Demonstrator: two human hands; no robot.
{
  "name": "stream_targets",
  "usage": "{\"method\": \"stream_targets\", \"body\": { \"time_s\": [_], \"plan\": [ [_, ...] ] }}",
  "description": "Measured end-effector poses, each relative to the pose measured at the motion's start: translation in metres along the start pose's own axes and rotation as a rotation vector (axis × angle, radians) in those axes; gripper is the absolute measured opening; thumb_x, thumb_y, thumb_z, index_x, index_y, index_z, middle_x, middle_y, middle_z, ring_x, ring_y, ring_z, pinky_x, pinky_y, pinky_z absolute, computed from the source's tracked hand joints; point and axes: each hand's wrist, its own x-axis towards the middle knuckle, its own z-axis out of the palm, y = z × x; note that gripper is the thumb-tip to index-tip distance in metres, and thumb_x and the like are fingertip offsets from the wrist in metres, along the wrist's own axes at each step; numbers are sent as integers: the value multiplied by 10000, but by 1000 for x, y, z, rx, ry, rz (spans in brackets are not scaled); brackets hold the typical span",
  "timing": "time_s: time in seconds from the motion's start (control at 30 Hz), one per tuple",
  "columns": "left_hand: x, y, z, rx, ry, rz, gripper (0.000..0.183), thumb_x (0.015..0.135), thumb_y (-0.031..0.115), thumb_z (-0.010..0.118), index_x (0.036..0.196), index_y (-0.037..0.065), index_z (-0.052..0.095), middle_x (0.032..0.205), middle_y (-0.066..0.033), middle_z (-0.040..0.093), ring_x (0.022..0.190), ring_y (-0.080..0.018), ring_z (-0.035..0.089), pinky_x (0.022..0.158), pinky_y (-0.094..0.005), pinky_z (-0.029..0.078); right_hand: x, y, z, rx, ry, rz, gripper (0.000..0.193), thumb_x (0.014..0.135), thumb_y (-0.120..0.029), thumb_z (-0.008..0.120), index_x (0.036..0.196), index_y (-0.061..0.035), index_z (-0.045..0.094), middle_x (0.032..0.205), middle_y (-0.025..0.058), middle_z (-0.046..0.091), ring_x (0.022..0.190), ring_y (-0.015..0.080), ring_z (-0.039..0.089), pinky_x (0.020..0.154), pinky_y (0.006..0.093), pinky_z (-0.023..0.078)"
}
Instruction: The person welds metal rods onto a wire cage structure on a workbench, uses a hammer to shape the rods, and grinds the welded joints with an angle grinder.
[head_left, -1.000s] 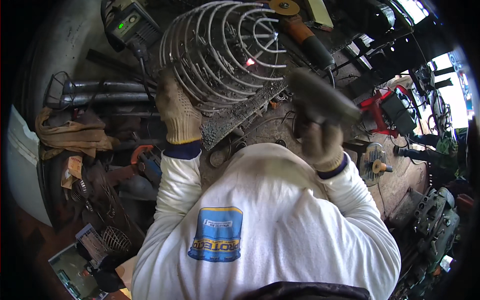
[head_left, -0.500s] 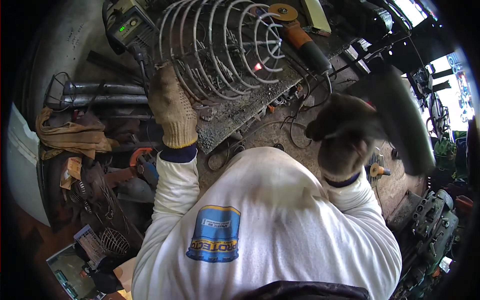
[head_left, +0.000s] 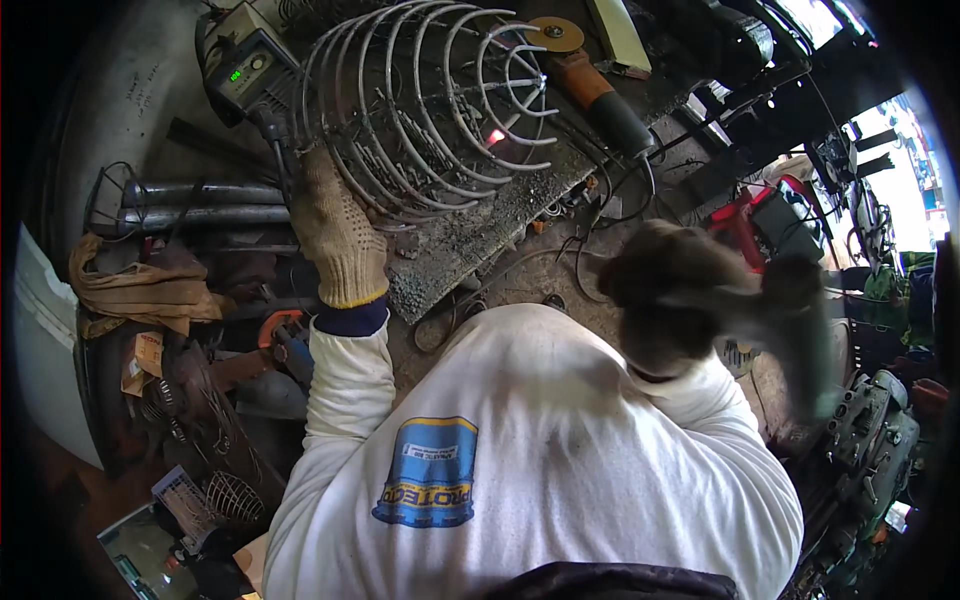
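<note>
My left hand point(head_left: 338, 232), in a beige knit glove with a yellow cuff, is closed on the lower left rim of a round cage of bent metal rods point(head_left: 448, 90). The cage lies on its side on a worn metal work surface. A red-hot spot point(head_left: 496, 137) glows at the cage's lower right. To the right and away from the cage, my right hand point(head_left: 665, 300), in a dark glove, is smeared by motion. Closed round a handle, it holds a dark curved panel point(head_left: 800, 350) that looks like a hand-held welding shield, seen nearly edge-on.
An orange and black angle grinder point(head_left: 600, 105) lies right of the cage, its cord trailing down. A welding machine point(head_left: 250, 72) with a lit display stands behind left. Metal tubes point(head_left: 205, 215) and a brown cloth point(head_left: 140, 280) lie at left. Machine parts point(head_left: 870, 450) stand at lower right.
My right hand and the dark shield have swung downward, uncovering a red object behind them. The cage and my left hand keep their places together; the view has shifted slightly. The red glow remains.
</note>
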Motion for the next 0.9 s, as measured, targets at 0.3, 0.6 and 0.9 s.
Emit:
{"method": "stream_targets", "body": {
  "time_s": [0.3, 0.6, 0.9],
  "plan": [
    [1, 8, -7, 334, -131, 286, 423, 1004, 348, 520, 1222, -9, 583, 1134, -120, 654, 944, -199, 670, 783, -297, 555, -8, -4, 22, -199, 107, 65, 415, 991, -256, 578, 1273, 41, 510, 985, 88, 592, 752, 134, 540, 657, 252, 458],
    [-10, 16, 1, 92, -39, 137, 479, 976, 378, 571, 1254, -11, 561, 1139, -124, 656, 955, -208, 671, 806, -309, 556, -17, 0, 27, -680, -33, 390, 238, 974, -156, 510, 1108, 31, 571, 880, 141, 648, 666, 229, 600, 601, 324, 479],
    [-3, 12, -14, 224, -62, 277, 483, 975, 364, 547, 1255, -30, 551, 1168, -135, 646, 979, -236, 668, 821, -333, 547, -12, -7, 22, -89, 131, 212, 345, 962, -284, 589, 1149, 6, 567, 938, 150, 645, 629, 199, 611, 540, 318, 500]
  ]
}}
